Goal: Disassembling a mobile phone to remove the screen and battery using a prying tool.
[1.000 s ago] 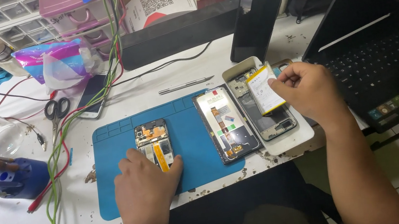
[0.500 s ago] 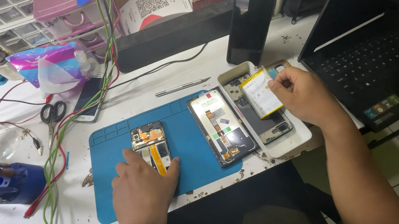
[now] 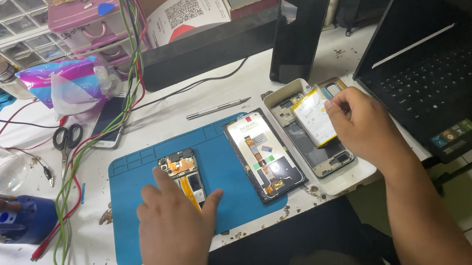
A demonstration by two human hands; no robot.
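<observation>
My left hand [image 3: 174,227] rests on the blue work mat [image 3: 138,226], its fingers spread over the lower end of a small opened phone [image 3: 181,170] with an orange flex strip. My right hand [image 3: 364,127] grips the edge of a white-and-yellow battery [image 3: 314,118] lying tilted in an open phone frame [image 3: 319,157] on a white tray [image 3: 347,181]. Between the hands lies a phone screen panel [image 3: 264,156], face down, half on the mat.
A black laptop [image 3: 449,72] stands open at the right. A dark phone [image 3: 296,35] leans upright behind the tray. Tweezers [image 3: 217,108], scissors [image 3: 66,139], tangled wires [image 3: 72,192], a blue tool holder [image 3: 24,221] and parts drawers [image 3: 30,23] fill the left and back.
The view has shifted slightly. Both hands stay in about the same places; the right hand still holds the battery over the phone frame.
</observation>
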